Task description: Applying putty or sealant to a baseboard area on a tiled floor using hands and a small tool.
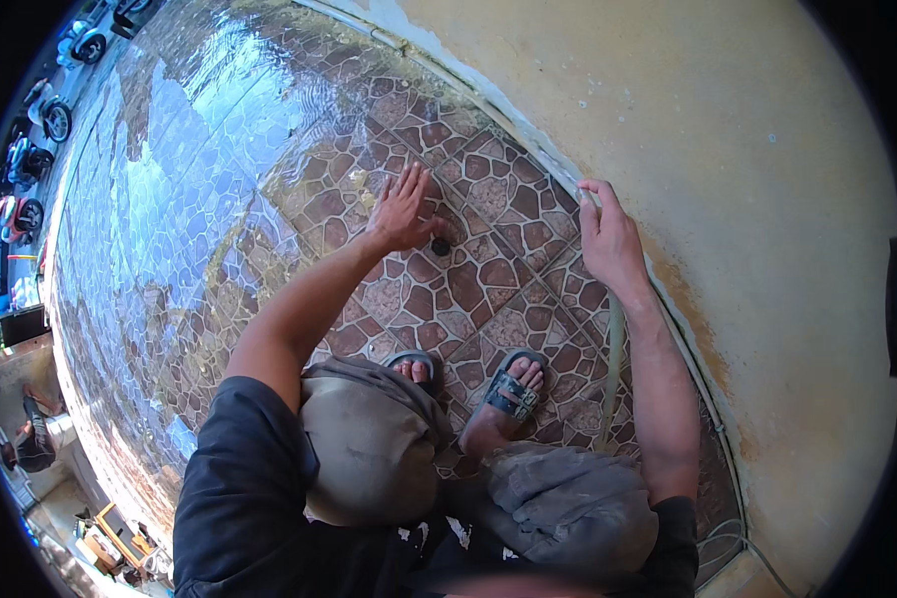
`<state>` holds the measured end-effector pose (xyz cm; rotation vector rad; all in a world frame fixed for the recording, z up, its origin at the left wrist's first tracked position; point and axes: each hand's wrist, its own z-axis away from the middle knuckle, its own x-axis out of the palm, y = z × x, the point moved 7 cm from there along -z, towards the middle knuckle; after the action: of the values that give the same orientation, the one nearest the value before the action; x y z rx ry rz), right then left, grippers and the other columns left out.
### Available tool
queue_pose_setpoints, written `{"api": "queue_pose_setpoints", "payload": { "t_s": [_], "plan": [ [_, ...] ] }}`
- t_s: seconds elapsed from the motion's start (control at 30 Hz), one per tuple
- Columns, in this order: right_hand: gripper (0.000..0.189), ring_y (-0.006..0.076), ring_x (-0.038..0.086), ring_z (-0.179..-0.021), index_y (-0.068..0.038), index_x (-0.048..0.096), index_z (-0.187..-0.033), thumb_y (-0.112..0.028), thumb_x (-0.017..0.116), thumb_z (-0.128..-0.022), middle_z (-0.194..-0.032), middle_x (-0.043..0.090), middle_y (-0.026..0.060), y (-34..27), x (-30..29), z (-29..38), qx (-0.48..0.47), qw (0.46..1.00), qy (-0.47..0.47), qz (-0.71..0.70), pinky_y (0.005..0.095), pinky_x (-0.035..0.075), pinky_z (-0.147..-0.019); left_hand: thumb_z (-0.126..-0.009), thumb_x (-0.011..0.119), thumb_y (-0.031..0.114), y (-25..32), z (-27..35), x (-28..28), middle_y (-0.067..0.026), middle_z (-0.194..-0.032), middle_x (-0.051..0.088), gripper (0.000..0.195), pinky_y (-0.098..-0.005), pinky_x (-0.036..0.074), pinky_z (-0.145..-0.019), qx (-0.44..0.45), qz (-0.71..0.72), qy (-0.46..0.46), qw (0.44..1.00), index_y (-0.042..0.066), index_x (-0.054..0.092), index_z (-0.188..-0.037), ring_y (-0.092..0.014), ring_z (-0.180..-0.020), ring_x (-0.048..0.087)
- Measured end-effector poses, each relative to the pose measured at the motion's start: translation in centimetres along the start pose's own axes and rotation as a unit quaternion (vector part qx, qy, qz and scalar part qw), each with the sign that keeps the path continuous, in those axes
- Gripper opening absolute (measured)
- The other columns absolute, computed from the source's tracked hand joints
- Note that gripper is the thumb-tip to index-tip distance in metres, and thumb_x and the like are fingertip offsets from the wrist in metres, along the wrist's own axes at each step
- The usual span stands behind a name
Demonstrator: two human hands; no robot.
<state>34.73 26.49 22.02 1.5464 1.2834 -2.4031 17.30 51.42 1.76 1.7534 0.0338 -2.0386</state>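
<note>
My right hand (611,239) grips a pale, translucent hose (613,366) near its end, close to the foot of the wall. The hose runs back under my forearm towards my right knee. Fingers stretched out, my left hand (404,213) is low over the wet stone-patterned floor tiles (467,284) and holds nothing that I can see. Whether its palm rests on the floor, I cannot tell. Just beside its thumb is a small dark round thing (440,247), too small to identify. My feet, in dark strapped sandals (512,392), are on the tiles.
A yellowish wall (717,149) with peeling paint rises on the right, a thin pipe (486,105) along its base. Shiny water (224,97) covers the floor at upper left. Parked motorbikes (56,119), a person (34,437) and piled clutter (116,542) lie along the left edge.
</note>
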Motion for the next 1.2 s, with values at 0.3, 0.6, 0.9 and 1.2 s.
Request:
{"api": "queue_pose_setpoints", "payload": {
  "t_s": [0.3,0.6,0.9,1.2],
  "plan": [
    [0.024,0.0406,0.064,-0.067,-0.012,0.051,-0.126,-0.016,0.047,-0.102,-0.068,0.059,0.0203,-0.4,0.4,-0.2,-0.011,0.999,-0.005,-0.043,0.0476,0.045,-0.061,-0.087,0.048,0.076,-5.5,-15.5,-2.9,-0.0206,-0.166,0.011,0.11,-0.0542,0.008,-0.123,-0.147,0.045,0.027,0.988,0.0,0.015,-0.158,-0.036,-0.155,0.007],
    [0.025,0.0372,0.062,-0.066,-0.01,0.051,-0.126,-0.016,0.046,-0.103,-0.071,0.057,0.0174,1.7,0.4,-0.9,0.039,0.996,-0.074,-0.034,0.0446,0.046,-0.062,-0.091,0.036,0.076,7.0,-15.3,1.3,-0.024,-0.165,0.014,0.105,-0.0536,0.003,-0.124,-0.054,0.004,0.133,0.99,-0.003,0.017,-0.157,-0.037,-0.154,0.01],
    [0.025,0.0394,0.064,-0.071,-0.009,0.05,-0.127,-0.014,0.045,-0.103,-0.08,0.062,0.02,2.4,3.6,-2.8,0.016,0.998,-0.033,-0.043,0.0451,0.047,-0.065,-0.088,0.041,0.078,6.4,-15.0,-0.1,-0.0278,-0.162,0.018,0.113,-0.0474,0.003,-0.125,-0.09,0.034,0.189,0.977,-0.007,0.013,-0.156,-0.034,-0.154,0.014],
    [0.025,0.0323,0.061,-0.057,-0.01,0.05,-0.127,-0.014,0.044,-0.103,-0.065,0.054,0.0164,1.4,2.9,-3.0,0.001,0.999,-0.014,-0.033,0.0425,0.043,-0.056,-0.089,0.046,0.075,4.5,-12.1,0.6,-0.0247,-0.165,0.01,0.109,-0.0542,0.0,-0.124,-0.064,0.047,0.185,0.98,-0.005,0.016,-0.157,-0.04,-0.154,0.002]
  ]
}}
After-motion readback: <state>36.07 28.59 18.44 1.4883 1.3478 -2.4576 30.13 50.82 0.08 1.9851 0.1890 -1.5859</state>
